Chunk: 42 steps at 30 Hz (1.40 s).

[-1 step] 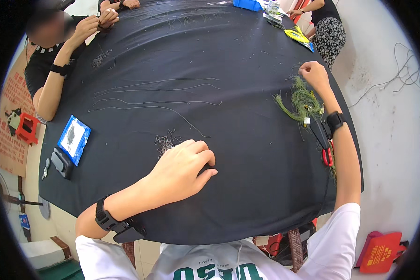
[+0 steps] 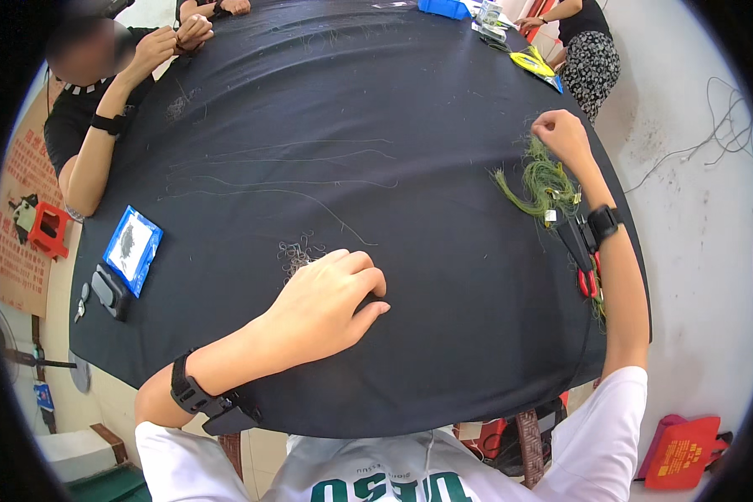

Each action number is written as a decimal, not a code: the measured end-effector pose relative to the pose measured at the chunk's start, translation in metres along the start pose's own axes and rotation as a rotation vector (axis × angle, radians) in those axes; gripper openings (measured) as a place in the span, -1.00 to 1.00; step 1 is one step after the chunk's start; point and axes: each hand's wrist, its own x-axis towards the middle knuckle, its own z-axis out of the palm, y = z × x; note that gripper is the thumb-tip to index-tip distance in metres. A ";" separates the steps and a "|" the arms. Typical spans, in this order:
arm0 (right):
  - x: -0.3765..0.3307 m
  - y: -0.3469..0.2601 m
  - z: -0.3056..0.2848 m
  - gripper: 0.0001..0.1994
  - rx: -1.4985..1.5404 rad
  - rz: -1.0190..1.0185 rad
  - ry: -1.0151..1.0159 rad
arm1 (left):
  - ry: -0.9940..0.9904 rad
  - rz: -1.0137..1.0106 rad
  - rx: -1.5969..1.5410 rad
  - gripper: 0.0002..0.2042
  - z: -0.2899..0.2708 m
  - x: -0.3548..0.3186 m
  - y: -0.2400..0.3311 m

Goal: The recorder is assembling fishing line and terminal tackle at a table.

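My left hand (image 2: 326, 297) rests palm down on the black cloth, fingers loosely bent and thumb apart; its fingertips are partly hidden. Just beyond its knuckles lies a small heap of thin metal hooks (image 2: 294, 258), partly covered by the hand. At the right, my right hand (image 2: 563, 135) is closed in a pinch at the upper end of a tangled bundle of green line (image 2: 548, 180). Fine strands show beneath its fingertips, though the exact strand is hard to make out. Several thin lines (image 2: 280, 184) lie stretched across the cloth ahead of my left hand.
Red-handled cutters (image 2: 590, 280) lie beside my right forearm. A blue-edged packet (image 2: 134, 247) and a dark grey case (image 2: 110, 291) sit at the left edge. Another person's hands (image 2: 171, 43) work at the far left. A yellow packet (image 2: 535, 65) and blue tray (image 2: 444, 8) are far right.
My right hand has shifted very slightly left, and its forearm a little right. My left hand has stayed in place.
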 end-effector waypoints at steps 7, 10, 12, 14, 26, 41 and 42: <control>-0.071 -0.061 -0.027 -0.91 0.217 -0.373 -0.232 | 0.000 -0.004 0.002 -0.86 -0.004 -0.002 0.000; -0.077 -0.043 -0.029 -0.93 0.191 -0.280 -0.224 | 0.002 -0.002 0.000 -0.86 -0.003 -0.003 -0.002; -0.087 -0.040 -0.030 -0.95 0.079 -0.273 -0.310 | 0.021 0.007 0.005 -0.86 -0.005 -0.006 -0.002; -0.092 -0.035 -0.026 -0.95 0.082 -0.255 -0.293 | 0.026 0.016 -0.005 -0.86 -0.005 -0.007 -0.003; -0.104 -0.032 -0.006 -0.97 0.016 -0.293 -0.114 | 0.004 0.002 -0.018 -0.87 -0.010 -0.010 -0.003; -0.127 -0.069 -0.013 -0.87 0.624 -0.298 -0.303 | 0.046 0.127 -0.072 -0.55 0.011 0.040 0.009; -0.123 -0.064 -0.008 -0.87 0.626 -0.299 -0.304 | 0.035 0.140 -0.059 -0.54 0.013 0.044 0.008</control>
